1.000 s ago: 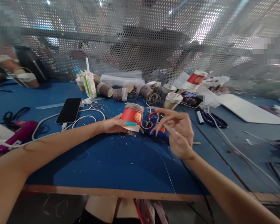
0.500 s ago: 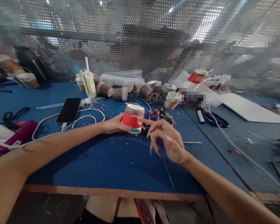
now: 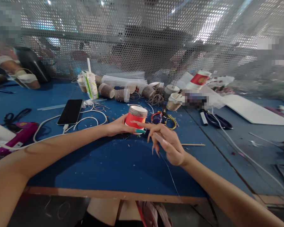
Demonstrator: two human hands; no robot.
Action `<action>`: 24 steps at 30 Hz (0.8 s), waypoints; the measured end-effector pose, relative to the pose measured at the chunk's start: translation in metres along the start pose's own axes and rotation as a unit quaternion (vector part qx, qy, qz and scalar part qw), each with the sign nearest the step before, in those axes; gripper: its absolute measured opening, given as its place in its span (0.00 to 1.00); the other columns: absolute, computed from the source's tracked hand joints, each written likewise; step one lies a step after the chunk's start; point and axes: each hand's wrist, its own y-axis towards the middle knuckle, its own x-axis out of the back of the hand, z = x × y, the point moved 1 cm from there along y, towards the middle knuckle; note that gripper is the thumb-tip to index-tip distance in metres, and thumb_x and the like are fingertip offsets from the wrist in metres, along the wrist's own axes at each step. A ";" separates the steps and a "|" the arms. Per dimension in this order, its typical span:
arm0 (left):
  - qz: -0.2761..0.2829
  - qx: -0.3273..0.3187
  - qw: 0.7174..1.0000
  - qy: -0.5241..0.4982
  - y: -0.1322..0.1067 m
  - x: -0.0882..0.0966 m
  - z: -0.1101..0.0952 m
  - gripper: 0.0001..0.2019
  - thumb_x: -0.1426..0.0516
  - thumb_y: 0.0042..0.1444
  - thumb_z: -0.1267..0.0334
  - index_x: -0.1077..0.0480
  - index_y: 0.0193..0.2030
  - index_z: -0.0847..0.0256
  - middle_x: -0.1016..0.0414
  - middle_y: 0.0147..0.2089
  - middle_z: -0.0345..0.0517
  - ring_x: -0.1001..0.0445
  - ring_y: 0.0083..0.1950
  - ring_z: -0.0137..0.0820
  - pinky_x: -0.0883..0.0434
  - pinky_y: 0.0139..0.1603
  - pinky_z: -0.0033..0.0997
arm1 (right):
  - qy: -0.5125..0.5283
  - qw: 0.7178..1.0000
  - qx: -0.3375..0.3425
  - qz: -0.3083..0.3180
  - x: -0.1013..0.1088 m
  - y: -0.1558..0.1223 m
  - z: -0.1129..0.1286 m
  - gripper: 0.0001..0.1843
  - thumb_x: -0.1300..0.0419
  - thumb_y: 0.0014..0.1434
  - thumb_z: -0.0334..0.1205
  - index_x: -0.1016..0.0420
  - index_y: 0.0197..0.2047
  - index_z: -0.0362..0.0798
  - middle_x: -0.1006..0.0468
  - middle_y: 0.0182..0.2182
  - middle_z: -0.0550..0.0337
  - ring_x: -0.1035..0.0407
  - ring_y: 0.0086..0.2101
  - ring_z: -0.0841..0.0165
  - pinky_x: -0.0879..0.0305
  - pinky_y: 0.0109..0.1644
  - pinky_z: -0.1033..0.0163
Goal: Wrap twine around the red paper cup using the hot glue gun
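My left hand (image 3: 118, 125) is closed around a red and white paper cup (image 3: 135, 119) with grey-brown cord wound round the band below its rim. The cup stands nearly upright, its white top facing me. My right hand (image 3: 167, 138) is beside it on the right, index finger stretched across the cup's red front. Whether that fingertip touches the cup I cannot tell. The other fingers are loosely bent and apart, with nothing visible in them. A thin pale strand (image 3: 170, 175) runs from below this hand towards the table's front edge.
Behind the cup lie pliers (image 3: 167, 119), tangled cord (image 3: 156, 97) and cord-wrapped cups (image 3: 121, 95). A phone (image 3: 70, 112), white cable and purple glue gun (image 3: 21, 134) are on the left. A wooden stick (image 3: 193, 144), scissors (image 3: 217, 119) and white board (image 3: 257, 110) lie right.
My right hand has moved slightly left, and its index finger now reaches further across the cup's front. The cup in my left hand has shifted very slightly right.
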 end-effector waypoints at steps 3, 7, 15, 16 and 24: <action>-0.012 0.009 1.000 0.009 0.000 -0.001 -0.001 0.34 0.24 0.35 0.64 0.27 0.51 0.63 0.19 0.46 0.49 0.20 0.47 0.37 0.26 0.55 0.44 | -0.010 0.999 0.021 0.028 -0.001 0.000 -0.001 0.17 0.47 0.69 0.56 0.30 0.43 0.50 0.23 0.21 0.65 0.35 0.14 0.71 0.34 0.19 0.64; -0.016 0.013 1.000 0.010 -0.001 -0.001 -0.002 0.32 0.24 0.34 0.66 0.26 0.49 0.63 0.19 0.44 0.48 0.20 0.45 0.36 0.25 0.55 0.45 | -0.012 0.995 0.056 -0.076 0.000 0.002 -0.002 0.18 0.47 0.70 0.54 0.29 0.34 0.51 0.31 0.14 0.68 0.36 0.14 0.70 0.35 0.20 0.64; 0.005 0.013 1.000 -0.028 0.000 -0.003 0.000 0.29 0.24 0.38 0.64 0.28 0.47 0.62 0.19 0.41 0.47 0.19 0.41 0.35 0.23 0.52 0.46 | -0.007 0.969 0.104 -0.225 0.007 0.003 -0.006 0.19 0.47 0.69 0.50 0.33 0.29 0.51 0.22 0.21 0.61 0.43 0.12 0.75 0.45 0.16 0.65; -0.002 0.009 1.000 -0.029 0.000 -0.003 0.001 0.29 0.24 0.38 0.64 0.28 0.48 0.62 0.19 0.42 0.47 0.19 0.41 0.35 0.23 0.52 0.46 | -0.018 0.979 0.097 -0.178 0.007 0.003 -0.006 0.18 0.47 0.70 0.51 0.32 0.30 0.51 0.21 0.22 0.61 0.42 0.12 0.75 0.43 0.17 0.65; 0.054 -0.001 0.998 -0.041 -0.001 0.003 0.002 0.30 0.25 0.40 0.64 0.28 0.52 0.62 0.18 0.45 0.49 0.19 0.47 0.39 0.26 0.57 0.47 | -0.040 0.997 0.048 0.053 0.005 0.005 -0.006 0.17 0.50 0.72 0.55 0.35 0.38 0.51 0.19 0.34 0.57 0.35 0.16 0.74 0.35 0.21 0.63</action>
